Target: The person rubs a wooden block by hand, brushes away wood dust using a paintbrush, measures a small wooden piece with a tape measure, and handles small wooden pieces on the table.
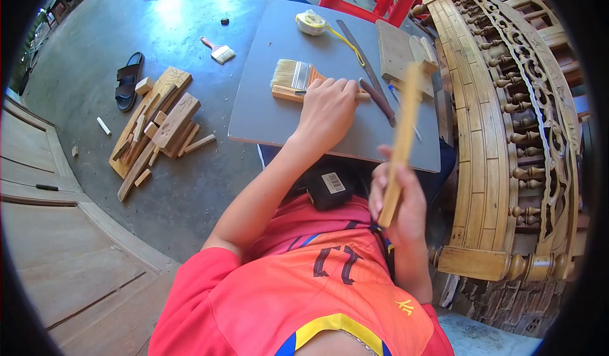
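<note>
My left hand (328, 110) is closed over a short wooden strip (287, 93) on a grey board (260, 112). Its fingers hide the strip's middle, and a thin dark tip shows beside them. Just beyond lies a wide paintbrush (293, 74), its handle partly behind my knuckles. In my right hand (406, 200) a longer wooden strip (404, 147) is gripped near its lower end, raised, tilted and slightly blurred. To the right of my left hand lie a brown-handled tool (379, 102), a long metal strip (355, 46) and a blue pen (394, 93).
A tape measure (311, 22) and wooden blocks (396, 45) sit on the board. Wood offcuts (158, 124), a sandal (129, 81) and a smaller brush (219, 51) lie on the floor at left. Carved wooden furniture (482, 134) stands right; a red stool (365, 1) stands behind.
</note>
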Demonstrator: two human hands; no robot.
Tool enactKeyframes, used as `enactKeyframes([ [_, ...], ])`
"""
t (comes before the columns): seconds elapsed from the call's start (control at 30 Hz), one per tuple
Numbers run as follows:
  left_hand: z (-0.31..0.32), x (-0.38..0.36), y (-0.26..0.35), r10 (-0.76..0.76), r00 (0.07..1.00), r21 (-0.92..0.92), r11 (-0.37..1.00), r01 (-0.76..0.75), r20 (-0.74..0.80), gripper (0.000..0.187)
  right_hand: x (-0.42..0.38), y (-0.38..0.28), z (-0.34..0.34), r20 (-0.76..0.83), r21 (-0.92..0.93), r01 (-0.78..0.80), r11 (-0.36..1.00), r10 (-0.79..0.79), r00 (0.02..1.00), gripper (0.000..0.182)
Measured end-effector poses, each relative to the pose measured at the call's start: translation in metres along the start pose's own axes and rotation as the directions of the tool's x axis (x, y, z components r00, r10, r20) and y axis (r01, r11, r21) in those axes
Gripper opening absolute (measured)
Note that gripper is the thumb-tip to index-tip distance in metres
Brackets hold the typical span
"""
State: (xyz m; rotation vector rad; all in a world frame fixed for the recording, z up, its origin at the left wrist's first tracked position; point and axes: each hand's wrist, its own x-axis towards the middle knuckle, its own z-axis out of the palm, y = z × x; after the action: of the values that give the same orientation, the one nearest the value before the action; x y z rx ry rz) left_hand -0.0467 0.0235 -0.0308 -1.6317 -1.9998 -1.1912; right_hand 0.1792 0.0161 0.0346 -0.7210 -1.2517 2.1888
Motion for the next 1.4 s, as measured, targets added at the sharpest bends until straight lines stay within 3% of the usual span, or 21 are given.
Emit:
enactKeyframes([
  [0.13, 0.001, 0.000, 0.000, -0.002, 1.000, 0.003, 1.000, 0.002, -0.007, 0.010, 0.014, -0.004, 0.006, -0.338, 0.143, 0.383, 0.912, -0.319, 0.885, 0.047],
  [0.23, 0.001, 0.000, -0.001, -0.018, 1.000, 0.030, 0.999, 0.018, 0.007, 0.009, 0.008, 0.020, 0.017, -0.261, 0.179, 0.124, 0.976, -0.074, 0.962, 0.046],
  [0.27, 0.002, -0.001, -0.002, -0.033, 0.999, 0.052, 0.998, 0.032, 0.013, 0.009, 0.004, 0.015, 0.007, 0.079, 0.086, -0.193, 0.977, 0.186, 0.979, 0.044],
  [0.3, 0.002, -0.001, -0.002, -0.051, 0.998, 0.072, 0.996, 0.050, 0.020, 0.008, 0.002, 0.017, 0.007, 0.120, -0.006, -0.321, 0.947, 0.319, 0.940, 0.043],
  [0.47, -0.001, -0.002, -0.001, -0.028, 0.999, 0.045, 0.999, 0.029, -0.018, 0.006, 0.008, 0.006, 0.001, -0.065, 0.106, 0.050, 0.993, -0.043, 0.997, 0.048],
  [0.57, -0.001, -0.002, -0.002, -0.035, 0.999, 0.033, 0.999, 0.035, -0.006, 0.005, 0.014, 0.008, 0.014, -0.322, 0.148, 0.268, 0.952, -0.210, 0.923, 0.044],
  [0.67, 0.000, -0.002, -0.002, -0.035, 0.999, 0.035, 0.999, 0.035, -0.013, 0.005, 0.006, 0.024, -0.002, -0.077, 0.188, -0.020, 0.982, 0.035, 0.996, 0.043],
  [0.7, 0.000, -0.002, -0.003, -0.033, 0.999, 0.037, 0.999, 0.033, -0.022, 0.005, 0.003, 0.017, -0.013, 0.116, 0.142, -0.279, 0.950, 0.264, 0.958, 0.046],
  [0.77, -0.001, -0.002, -0.003, -0.039, 0.999, 0.048, 0.998, 0.040, -0.018, 0.004, 0.000, 0.011, -0.023, 0.209, 0.163, -0.341, 0.926, 0.306, 0.929, 0.048],
  [0.83, -0.002, -0.004, -0.003, -0.040, 0.999, 0.049, 0.998, 0.040, -0.016, 0.004, -0.001, 0.005, -0.021, -0.003, 0.084, -0.174, 0.981, 0.175, 0.985, 0.049],
  [0.97, -0.002, -0.002, -0.003, -0.037, 0.999, 0.057, 0.998, 0.038, -0.021, 0.003, 0.006, 0.005, -0.009, -0.209, 0.158, 0.167, 0.973, -0.132, 0.969, 0.044],
  [1.0, -0.002, -0.002, -0.003, -0.035, 0.999, 0.061, 0.997, 0.037, -0.019, 0.002, 0.005, 0.012, -0.005, -0.198, 0.160, 0.166, 0.973, -0.133, 0.971, 0.042],
  [1.03, -0.003, -0.002, -0.002, -0.039, 0.999, 0.062, 0.997, 0.040, -0.017, 0.002, 0.001, 0.018, 0.010, -0.228, 0.146, 0.105, 0.984, -0.070, 0.971, 0.041],
  [1.07, -0.003, -0.002, -0.001, -0.043, 0.999, 0.063, 0.997, 0.044, -0.014, 0.002, -0.002, 0.015, 0.005, -0.031, 0.097, -0.104, 0.990, 0.107, 0.994, 0.042],
  [1.1, -0.004, -0.001, -0.001, -0.047, 0.999, 0.064, 0.997, 0.048, -0.011, 0.002, -0.004, 0.011, 0.000, 0.156, 0.007, -0.295, 0.955, 0.291, 0.944, 0.042],
  [1.13, -0.004, -0.001, -0.001, -0.046, 0.999, 0.069, 0.997, 0.047, -0.006, 0.002, -0.005, 0.012, 0.004, 0.155, 0.002, -0.330, 0.944, 0.325, 0.933, 0.045],
  [1.27, -0.002, -0.004, -0.003, -0.051, 0.999, 0.086, 0.995, 0.050, 0.007, 0.002, -0.001, 0.003, 0.002, -0.007, 0.026, 0.040, 0.999, -0.040, 0.999, 0.045],
  [1.37, -0.002, -0.004, -0.003, -0.049, 0.999, 0.090, 0.995, 0.048, 0.006, 0.003, 0.004, 0.002, 0.010, -0.132, 0.069, 0.237, 0.969, -0.226, 0.965, 0.044],
  [1.4, -0.002, -0.004, -0.003, -0.048, 0.999, 0.088, 0.995, 0.047, 0.005, 0.003, 0.004, 0.006, 0.014, -0.174, 0.095, 0.230, 0.969, -0.212, 0.962, 0.045],
])
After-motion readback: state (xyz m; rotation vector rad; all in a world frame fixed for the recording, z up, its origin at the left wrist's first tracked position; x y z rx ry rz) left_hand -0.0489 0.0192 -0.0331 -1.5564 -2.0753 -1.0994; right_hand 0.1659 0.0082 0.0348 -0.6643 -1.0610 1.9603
